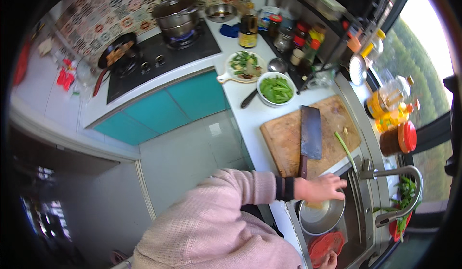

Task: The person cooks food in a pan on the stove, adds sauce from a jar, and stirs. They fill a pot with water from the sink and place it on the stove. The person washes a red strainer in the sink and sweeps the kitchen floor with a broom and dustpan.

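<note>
My left hand (319,188), palm down with fingers apart, hovers over the near edge of the cutting board and a round metal basin (322,216) in the sink (353,229). Something pale yellow shows in the basin under the hand; what it is cannot be told. At the bottom edge, my right hand (330,259) is partly cut off, its fingers closed at the rim of a scalloped red plastic dish (326,246). A cleaver (311,133) lies across the wooden cutting board (283,139), beside a green stalk (345,149) that reaches over the sink's edge.
An arched faucet (418,182) overhangs the sink. A bowl of cut greens (276,89) and a plate of chopped vegetables (245,66) stand beyond the board. A steaming pot (177,18) sits over a lit flame; a frying pan (119,52) holds food. Bottles (388,99) line the windowsill.
</note>
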